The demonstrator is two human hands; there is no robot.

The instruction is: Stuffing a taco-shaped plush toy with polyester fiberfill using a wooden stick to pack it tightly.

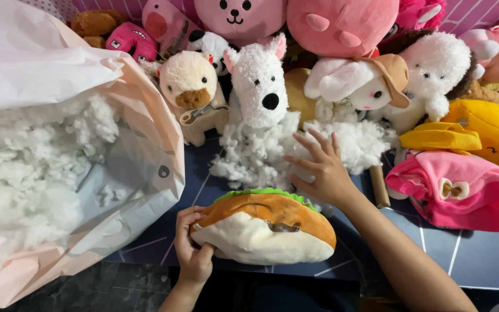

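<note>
A burger-shaped plush (267, 228) — orange top, green frill, cream underside — is held at its left end by the left hand (193, 245), fingers curled around the edge, at the near edge of a dark blue table (480, 254). The right hand (320, 167) is spread open, fingers apart, laid on a loose pile of white stuffing (261, 153) just behind the plush. A large pale bag (140, 110) full of the same filling is seen at the left. Behind the pile, a white dog plush (259, 81) is set upright among many other soft toys — a yellow one (492, 130) and a pink one (463, 190) lie at the right.
</note>
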